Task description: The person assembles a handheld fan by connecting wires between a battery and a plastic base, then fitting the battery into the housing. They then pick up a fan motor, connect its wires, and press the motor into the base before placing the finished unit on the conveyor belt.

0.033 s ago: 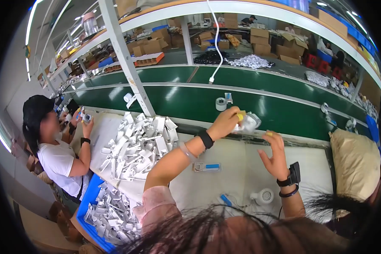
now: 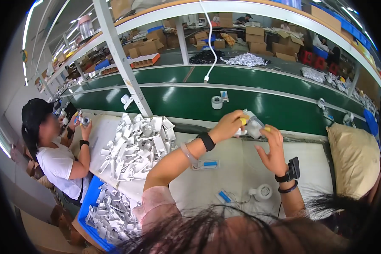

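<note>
My left hand (image 2: 229,127) is closed on a clear plastic piece with white parts (image 2: 254,128), held at the near edge of the green conveyor belt. What exactly the piece is cannot be made out. My right hand (image 2: 274,149) has its thumb spread from the fingers; its fingertips, one with a yellow cover, are at the right side of the piece, and whether they touch it is unclear. On the white worktop below lie a small round white fan head (image 2: 263,192) with thin wires, a blue cylindrical cell (image 2: 224,196) and a clear pack with a blue cell (image 2: 209,164).
A heap of white plastic parts (image 2: 142,148) lies left of my arm, above a blue crate (image 2: 81,213) of similar parts. Small white units (image 2: 217,102) sit on the green belt (image 2: 275,110). A tan sack (image 2: 353,161) stands right. A co-worker (image 2: 61,156) handles parts at left.
My left hand and the clear piece have shifted slightly right, and the piece is now tilted differently. My right fingertips have come up beside it. The view has shifted slightly.
</note>
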Available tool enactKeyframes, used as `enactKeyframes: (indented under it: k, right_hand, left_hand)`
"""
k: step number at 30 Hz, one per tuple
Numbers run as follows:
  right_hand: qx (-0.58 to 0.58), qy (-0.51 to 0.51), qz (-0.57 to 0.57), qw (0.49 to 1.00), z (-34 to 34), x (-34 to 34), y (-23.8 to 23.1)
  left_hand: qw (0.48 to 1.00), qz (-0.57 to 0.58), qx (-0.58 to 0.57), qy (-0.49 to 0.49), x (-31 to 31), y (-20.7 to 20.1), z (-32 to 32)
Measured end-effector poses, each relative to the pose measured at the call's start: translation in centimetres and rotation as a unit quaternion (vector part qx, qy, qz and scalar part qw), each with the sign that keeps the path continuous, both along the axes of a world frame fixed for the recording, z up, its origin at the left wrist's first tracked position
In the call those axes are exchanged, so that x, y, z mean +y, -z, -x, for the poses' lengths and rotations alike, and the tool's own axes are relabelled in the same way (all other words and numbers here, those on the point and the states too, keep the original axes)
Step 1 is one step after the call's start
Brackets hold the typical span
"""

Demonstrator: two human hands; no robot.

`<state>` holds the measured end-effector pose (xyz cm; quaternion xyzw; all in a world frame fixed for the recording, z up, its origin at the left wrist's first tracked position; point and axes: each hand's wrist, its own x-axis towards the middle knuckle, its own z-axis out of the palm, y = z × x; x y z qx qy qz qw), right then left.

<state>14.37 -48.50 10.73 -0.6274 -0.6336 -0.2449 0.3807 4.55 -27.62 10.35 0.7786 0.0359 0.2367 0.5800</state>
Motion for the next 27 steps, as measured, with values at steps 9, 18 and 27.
enactKeyframes:
  k: [9,18,27]
  right_hand:
    - [0.283,-0.127,0.021,0.951,-0.6,-7.2,-0.3]
    - [0.611,-0.338,0.066,0.713,0.3,-8.7,1.2]
    - [0.545,-0.290,0.183,0.765,-2.3,-3.8,0.6]
  left_hand:
    - [0.979,-0.010,0.059,0.193,-11.6,-3.2,-0.1]
    - [0.959,0.094,0.139,0.226,-13.0,-3.7,5.2]
    - [0.972,0.211,0.063,0.081,-9.3,0.1,4.5]
